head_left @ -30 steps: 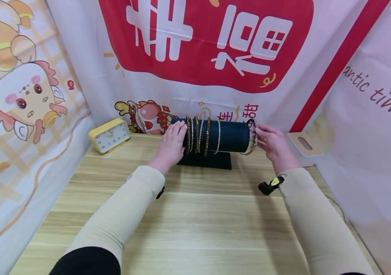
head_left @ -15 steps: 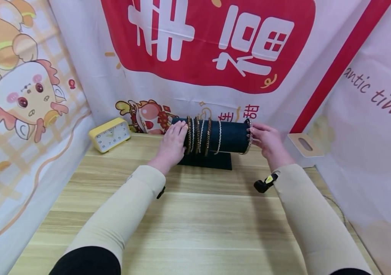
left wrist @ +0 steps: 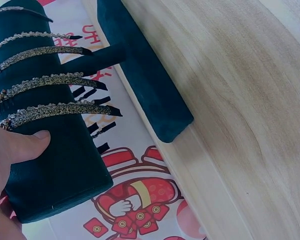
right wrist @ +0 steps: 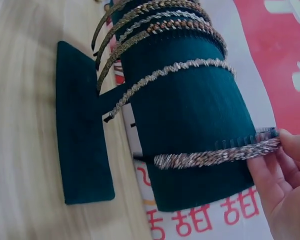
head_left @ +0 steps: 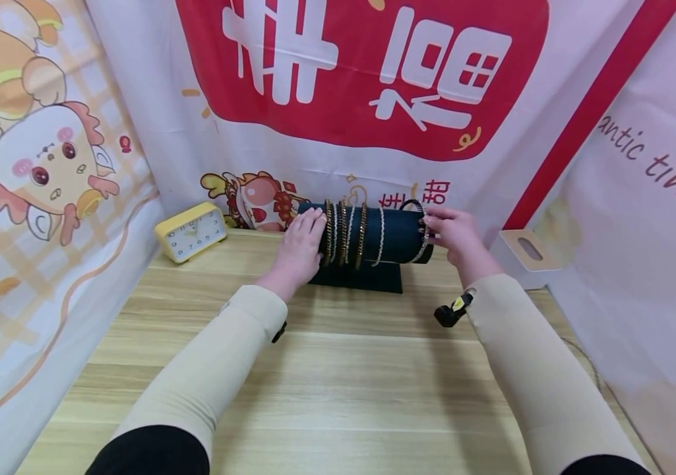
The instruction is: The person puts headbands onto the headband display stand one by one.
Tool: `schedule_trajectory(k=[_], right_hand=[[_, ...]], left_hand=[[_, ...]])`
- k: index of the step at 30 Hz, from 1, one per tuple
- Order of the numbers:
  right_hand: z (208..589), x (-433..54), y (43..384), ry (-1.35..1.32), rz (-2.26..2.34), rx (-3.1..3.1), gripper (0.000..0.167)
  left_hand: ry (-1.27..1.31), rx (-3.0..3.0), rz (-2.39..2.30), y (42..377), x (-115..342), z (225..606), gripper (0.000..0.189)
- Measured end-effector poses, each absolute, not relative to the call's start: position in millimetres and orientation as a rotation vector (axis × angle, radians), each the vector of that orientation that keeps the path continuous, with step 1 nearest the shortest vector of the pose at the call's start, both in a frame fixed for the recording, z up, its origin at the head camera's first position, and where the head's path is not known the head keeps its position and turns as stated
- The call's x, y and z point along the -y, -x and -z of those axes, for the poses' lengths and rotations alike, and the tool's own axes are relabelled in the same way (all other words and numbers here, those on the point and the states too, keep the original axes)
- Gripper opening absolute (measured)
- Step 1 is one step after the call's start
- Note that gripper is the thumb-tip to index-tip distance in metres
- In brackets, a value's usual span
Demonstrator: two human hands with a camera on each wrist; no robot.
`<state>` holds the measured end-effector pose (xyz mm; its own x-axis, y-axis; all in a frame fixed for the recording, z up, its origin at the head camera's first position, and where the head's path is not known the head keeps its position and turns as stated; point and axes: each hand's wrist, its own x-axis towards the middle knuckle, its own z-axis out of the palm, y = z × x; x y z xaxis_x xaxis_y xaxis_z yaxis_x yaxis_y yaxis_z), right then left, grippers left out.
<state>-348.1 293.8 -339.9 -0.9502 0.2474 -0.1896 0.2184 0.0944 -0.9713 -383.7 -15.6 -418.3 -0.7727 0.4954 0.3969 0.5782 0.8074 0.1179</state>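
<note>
A dark green velvet headband stand [head_left: 399, 231] has a horizontal roll on a flat base [head_left: 361, 280]. Several sparkly headbands [left wrist: 60, 82], gold-toned and silvery, arch over the roll's left and middle part. My left hand [head_left: 299, 245] grips the left end of the roll, its thumb against the velvet in the left wrist view. With thumb and fingers, my right hand [head_left: 458, 237] pinches a beaded headband [right wrist: 215, 157] with small comb teeth inside. This headband lies around the roll near its right end, tilted, apart from the silvery headband [right wrist: 180, 67] to its left.
A yellow alarm clock [head_left: 191, 233] stands at the back left. At the back right is a white box with a wooden lid [head_left: 530, 251]. Printed cloth [head_left: 326, 138] hangs close behind the stand. The wooden table [head_left: 338, 389] stretches out in front.
My right hand has moved left, carrying the beaded headband from the roll's right end further onto it; its upper part now leans left. The left hand stays on the roll.
</note>
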Motion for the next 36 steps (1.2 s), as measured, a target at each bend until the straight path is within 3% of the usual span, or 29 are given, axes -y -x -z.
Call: schedule_trajectory(k=[11,15,22,36], right_hand=[[349,-273,350,0.335,-1.607,2.468,0.036],[351,-276,342,0.072,-1.25,2.566,0.037],[364,-286,326,-0.569,-0.441,2.744,0.078],[378,-284,331,-0.493,-0.47,2.741,0.09]], left_hand=[[0.808,2.644,0.329,384,14,418,0.069],[0.811,2.637,0.337,384,14,419,0.069],[0.805,2.632,0.332,385,15,420,0.069],[0.811,2.612,0.321,386,14,421,0.069]])
